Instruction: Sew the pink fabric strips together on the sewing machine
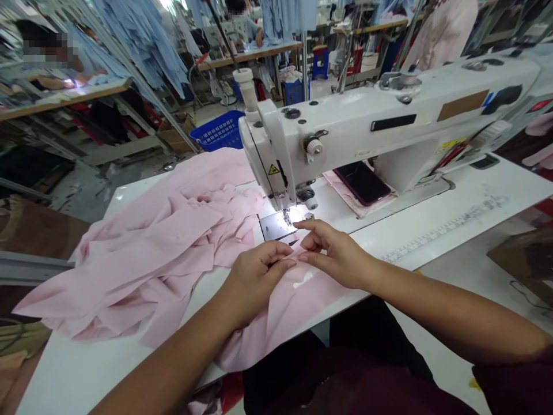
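**Pink fabric [147, 259] pinched near the presser foot [286, 217]**

Your left hand [254, 281] is closed on the cloth, thumb against fingers. Your right hand [334, 253] curls just beside it at 12 o'clock, its grip unclear. The bulk lies heaped toward 9 o'clock, seemingly to stay clear of the presser foot.

Fabric [147, 259] lies left of the sewing machine [345, 121].

- The left hand [259, 282] was held curled, fingers directed rightward.
- The right hand [334, 253] was kept just beside it, fingers extended leftward.
- The left forearm [173, 363] and right forearm [440, 311] were angled inward.
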